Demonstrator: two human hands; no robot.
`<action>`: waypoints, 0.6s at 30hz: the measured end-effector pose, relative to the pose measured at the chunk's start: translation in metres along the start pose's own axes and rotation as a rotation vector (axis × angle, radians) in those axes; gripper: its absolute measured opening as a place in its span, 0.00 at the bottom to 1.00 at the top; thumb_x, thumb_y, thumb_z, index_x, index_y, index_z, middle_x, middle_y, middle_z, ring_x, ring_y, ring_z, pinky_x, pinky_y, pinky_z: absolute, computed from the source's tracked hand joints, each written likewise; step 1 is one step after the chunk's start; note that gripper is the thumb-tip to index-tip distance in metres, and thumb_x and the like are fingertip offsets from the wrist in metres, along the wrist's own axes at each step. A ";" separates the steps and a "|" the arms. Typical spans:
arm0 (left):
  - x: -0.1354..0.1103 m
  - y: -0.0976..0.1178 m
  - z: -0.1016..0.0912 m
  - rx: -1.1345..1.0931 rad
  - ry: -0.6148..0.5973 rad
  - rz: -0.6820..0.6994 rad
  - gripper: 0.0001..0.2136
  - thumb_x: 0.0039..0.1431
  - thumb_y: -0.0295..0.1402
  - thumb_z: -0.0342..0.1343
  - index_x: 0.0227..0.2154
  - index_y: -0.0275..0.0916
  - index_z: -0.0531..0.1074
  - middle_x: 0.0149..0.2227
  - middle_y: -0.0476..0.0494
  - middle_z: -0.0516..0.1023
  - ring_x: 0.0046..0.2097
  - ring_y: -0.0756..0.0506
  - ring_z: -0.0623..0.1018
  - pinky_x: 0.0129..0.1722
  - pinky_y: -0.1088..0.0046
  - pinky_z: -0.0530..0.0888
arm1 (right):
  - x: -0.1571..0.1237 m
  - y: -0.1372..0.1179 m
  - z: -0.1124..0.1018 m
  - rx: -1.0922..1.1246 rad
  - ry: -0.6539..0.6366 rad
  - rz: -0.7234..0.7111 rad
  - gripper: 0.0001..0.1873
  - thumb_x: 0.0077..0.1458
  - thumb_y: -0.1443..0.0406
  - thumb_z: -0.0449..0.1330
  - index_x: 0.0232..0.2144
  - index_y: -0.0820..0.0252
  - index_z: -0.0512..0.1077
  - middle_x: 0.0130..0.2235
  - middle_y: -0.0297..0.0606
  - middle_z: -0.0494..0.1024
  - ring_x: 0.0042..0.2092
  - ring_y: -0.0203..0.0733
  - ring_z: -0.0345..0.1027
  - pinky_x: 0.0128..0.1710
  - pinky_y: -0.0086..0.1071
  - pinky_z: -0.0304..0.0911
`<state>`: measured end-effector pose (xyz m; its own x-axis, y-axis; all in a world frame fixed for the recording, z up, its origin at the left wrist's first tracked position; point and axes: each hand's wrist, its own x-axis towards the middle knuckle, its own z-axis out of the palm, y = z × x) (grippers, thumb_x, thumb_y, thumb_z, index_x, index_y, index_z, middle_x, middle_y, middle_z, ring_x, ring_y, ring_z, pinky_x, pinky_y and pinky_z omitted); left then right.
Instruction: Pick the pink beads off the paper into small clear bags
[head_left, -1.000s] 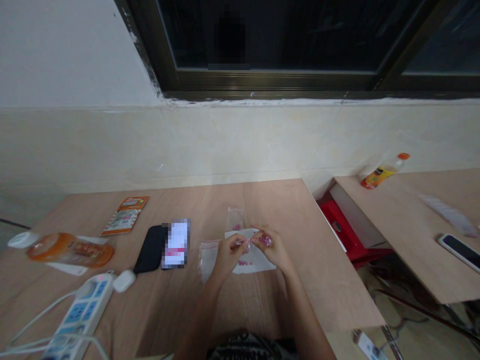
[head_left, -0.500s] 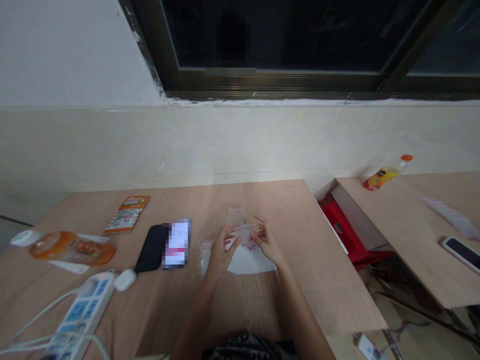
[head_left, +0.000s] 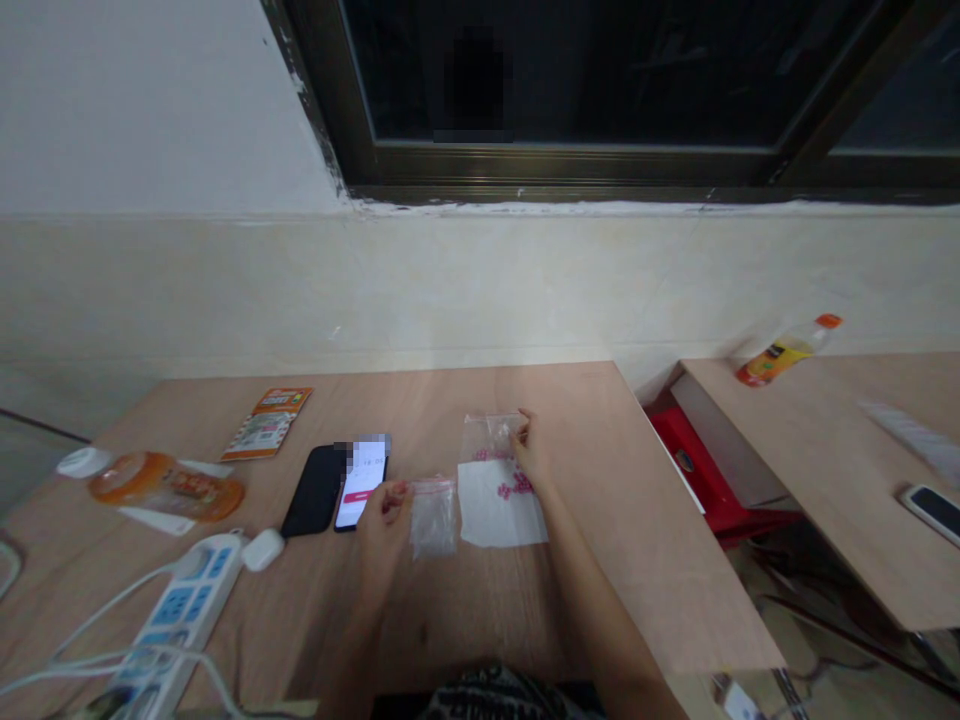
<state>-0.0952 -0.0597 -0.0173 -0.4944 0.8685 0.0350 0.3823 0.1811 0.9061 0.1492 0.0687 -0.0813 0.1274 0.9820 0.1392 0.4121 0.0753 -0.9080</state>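
My left hand (head_left: 386, 508) is curled at the upper left corner of a small clear zip bag (head_left: 433, 520), its fingertips closed on that edge. The bag lies flat on the wood-topped table. To the right, my right hand (head_left: 531, 455) has its fingers bent together at the upper right corner of another clear zip bag (head_left: 487, 432), and appears to pinch it. This second bag overlaps the top of a white paper sheet (head_left: 499, 525). Small pink beads (head_left: 515, 487) show in a cluster over the paper, with more in a row near its top edge.
Left of my hands lie a lit phone (head_left: 363, 484), a black phone-like slab (head_left: 313, 490), a white earbud case (head_left: 263, 550), a power strip (head_left: 176, 620), an orange drink bottle (head_left: 165, 487) and an orange packet (head_left: 268, 424). Another table (head_left: 840, 450) at right holds a bottle (head_left: 787, 352).
My hands were close together holding a bag over the paper; now they are apart. My left hand moved left to the small bag, now in full view. Pink beads show over the paper.
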 end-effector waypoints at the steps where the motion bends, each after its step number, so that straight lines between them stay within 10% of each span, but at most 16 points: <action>1: 0.001 -0.003 -0.001 0.013 0.008 0.006 0.16 0.46 0.46 0.57 0.32 0.38 0.73 0.29 0.45 0.76 0.31 0.45 0.75 0.30 0.70 0.73 | 0.000 -0.001 -0.001 -0.070 0.003 -0.011 0.28 0.53 0.66 0.52 0.57 0.59 0.59 0.31 0.33 0.71 0.31 0.40 0.68 0.33 0.33 0.64; 7: 0.001 -0.017 0.000 0.108 0.020 0.024 0.19 0.49 0.48 0.55 0.37 0.39 0.72 0.32 0.45 0.74 0.32 0.44 0.74 0.32 0.66 0.73 | -0.005 -0.008 -0.016 -0.373 0.095 -0.052 0.31 0.53 0.62 0.56 0.60 0.59 0.59 0.47 0.45 0.74 0.49 0.51 0.66 0.48 0.43 0.59; 18: -0.024 -0.024 0.036 0.510 0.102 0.121 0.34 0.48 0.50 0.59 0.54 0.33 0.62 0.47 0.32 0.70 0.52 0.31 0.70 0.52 0.49 0.66 | -0.062 0.014 -0.059 -0.204 0.328 -0.012 0.18 0.57 0.55 0.54 0.39 0.63 0.74 0.37 0.44 0.77 0.39 0.47 0.67 0.44 0.40 0.58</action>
<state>-0.0639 -0.0684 -0.0553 -0.4870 0.8523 0.1909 0.7598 0.3056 0.5738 0.2004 -0.0017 -0.0796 0.3895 0.8713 0.2987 0.5824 0.0182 -0.8127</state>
